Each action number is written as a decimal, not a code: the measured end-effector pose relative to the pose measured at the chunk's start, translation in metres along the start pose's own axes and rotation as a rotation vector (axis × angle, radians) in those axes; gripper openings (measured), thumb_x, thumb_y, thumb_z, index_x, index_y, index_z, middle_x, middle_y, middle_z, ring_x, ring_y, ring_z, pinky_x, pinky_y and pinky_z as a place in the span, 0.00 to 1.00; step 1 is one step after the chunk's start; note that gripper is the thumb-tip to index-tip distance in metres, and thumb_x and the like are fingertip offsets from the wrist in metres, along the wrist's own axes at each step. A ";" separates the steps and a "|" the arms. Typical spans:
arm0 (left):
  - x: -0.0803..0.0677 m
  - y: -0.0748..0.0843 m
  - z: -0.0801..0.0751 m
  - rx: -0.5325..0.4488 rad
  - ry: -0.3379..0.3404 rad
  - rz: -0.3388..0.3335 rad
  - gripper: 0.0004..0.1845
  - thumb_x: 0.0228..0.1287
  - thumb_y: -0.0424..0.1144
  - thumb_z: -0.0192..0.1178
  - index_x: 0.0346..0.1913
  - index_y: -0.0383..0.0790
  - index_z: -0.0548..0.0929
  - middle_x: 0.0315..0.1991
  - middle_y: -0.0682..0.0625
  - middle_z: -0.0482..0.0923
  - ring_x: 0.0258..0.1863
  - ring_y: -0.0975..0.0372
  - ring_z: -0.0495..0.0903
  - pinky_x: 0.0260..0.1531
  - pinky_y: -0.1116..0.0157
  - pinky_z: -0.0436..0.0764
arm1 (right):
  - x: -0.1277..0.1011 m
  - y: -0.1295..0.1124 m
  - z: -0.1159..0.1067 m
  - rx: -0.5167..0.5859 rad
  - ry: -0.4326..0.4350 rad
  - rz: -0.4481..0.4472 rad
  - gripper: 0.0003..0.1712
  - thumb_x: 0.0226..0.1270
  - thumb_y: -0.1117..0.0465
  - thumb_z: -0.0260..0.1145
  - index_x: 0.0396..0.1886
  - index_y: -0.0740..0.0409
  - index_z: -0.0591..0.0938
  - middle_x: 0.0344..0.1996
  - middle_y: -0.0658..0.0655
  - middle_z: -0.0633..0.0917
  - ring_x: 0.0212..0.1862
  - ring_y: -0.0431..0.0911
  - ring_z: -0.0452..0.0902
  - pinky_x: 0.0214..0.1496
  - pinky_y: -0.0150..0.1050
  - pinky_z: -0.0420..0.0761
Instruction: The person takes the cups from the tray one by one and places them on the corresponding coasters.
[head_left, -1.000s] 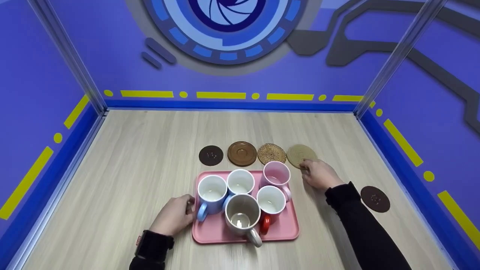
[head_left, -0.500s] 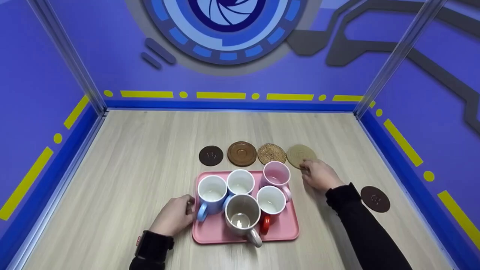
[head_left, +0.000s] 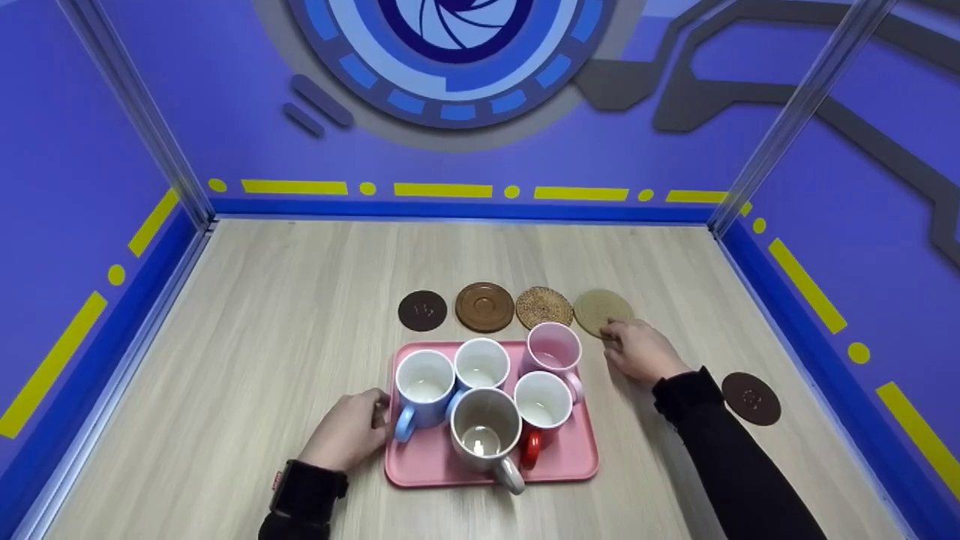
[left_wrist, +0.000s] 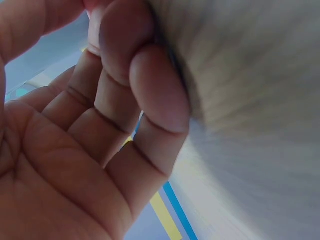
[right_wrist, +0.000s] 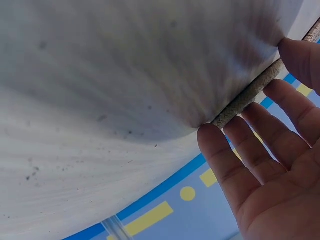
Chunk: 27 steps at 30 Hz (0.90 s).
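Note:
My left hand (head_left: 346, 431) rests at the left edge of the pink tray (head_left: 427, 471), its fingers loosely bent. In the left wrist view its fingertips (left_wrist: 157, 90) lie against the table top. Several mugs stand upright on the tray: a light blue mug (head_left: 429, 409), a white-lined mug (head_left: 481, 364) behind it, a pink mug (head_left: 553, 349), a red mug (head_left: 544, 405) and a large grey-brown mug (head_left: 486, 439). Beyond the tray's right corner, my right hand (head_left: 641, 351) touches the near edge of a pale woven coaster (head_left: 598, 307). Its fairly straight fingers (right_wrist: 262, 117) meet the coaster's rim.
Left of the pale coaster, in a row, lie a rattan coaster (head_left: 544, 307), a brown wooden coaster (head_left: 484, 307) and a dark round coaster (head_left: 422, 310). Another dark coaster (head_left: 751, 398) lies by the right forearm. Blue walls (head_left: 465, 161) bound the table's back and sides.

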<state>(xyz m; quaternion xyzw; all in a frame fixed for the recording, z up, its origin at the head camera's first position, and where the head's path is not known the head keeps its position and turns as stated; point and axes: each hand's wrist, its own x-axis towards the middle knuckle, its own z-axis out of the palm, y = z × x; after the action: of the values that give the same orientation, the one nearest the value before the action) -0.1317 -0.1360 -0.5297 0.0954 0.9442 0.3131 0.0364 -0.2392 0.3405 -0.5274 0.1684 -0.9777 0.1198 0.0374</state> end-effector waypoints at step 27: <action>0.000 0.001 0.000 0.004 0.004 -0.006 0.12 0.52 0.33 0.69 0.40 0.38 0.83 0.22 0.58 0.74 0.23 0.66 0.71 0.28 0.67 0.73 | -0.001 0.003 0.002 -0.015 0.000 -0.028 0.22 0.59 0.62 0.70 0.54 0.64 0.83 0.58 0.69 0.81 0.58 0.65 0.78 0.62 0.59 0.76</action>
<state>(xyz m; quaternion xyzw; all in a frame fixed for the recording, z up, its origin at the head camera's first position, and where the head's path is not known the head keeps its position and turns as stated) -0.1318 -0.1352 -0.5296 0.0922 0.9452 0.3112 0.0355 -0.2394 0.3429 -0.5297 0.1820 -0.9761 0.1119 0.0406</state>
